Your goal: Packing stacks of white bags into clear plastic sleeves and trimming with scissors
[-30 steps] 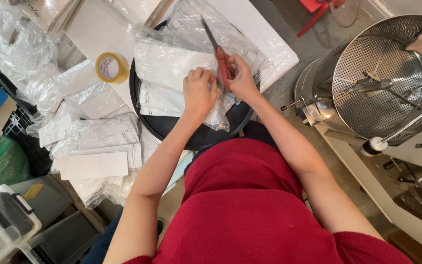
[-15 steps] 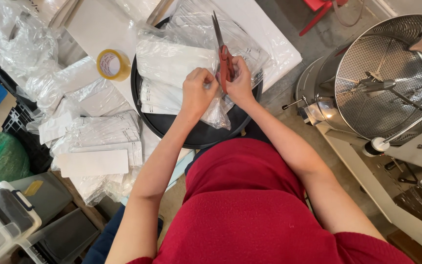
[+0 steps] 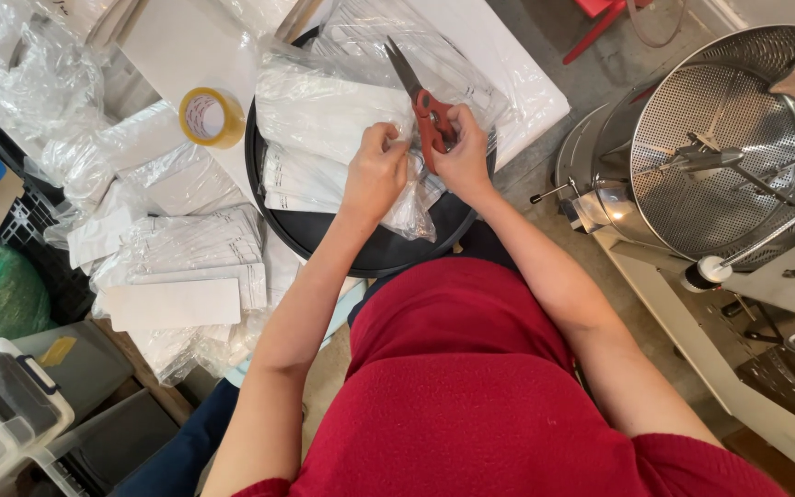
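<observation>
Your right hand [image 3: 464,152] grips one pair of red-handled scissors [image 3: 423,101], blades pointing to 11 o'clock. Your left hand [image 3: 374,170] pinches one clear plastic packet [image 3: 324,110] on one round black tray [image 3: 370,248]. One tape roll [image 3: 212,117] lies at 9 o'clock.

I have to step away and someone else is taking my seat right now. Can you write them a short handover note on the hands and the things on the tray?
Right hand: holds the red-handled scissors, blades pointing away.
Left hand: pinches the clear plastic bag of white packets beside the scissors.
The bag lies on the round black tray; tape roll and more packets sit to the left.
Done: cannot tell whether the bag is cut.
Left: that bag's packets are inside.
</observation>
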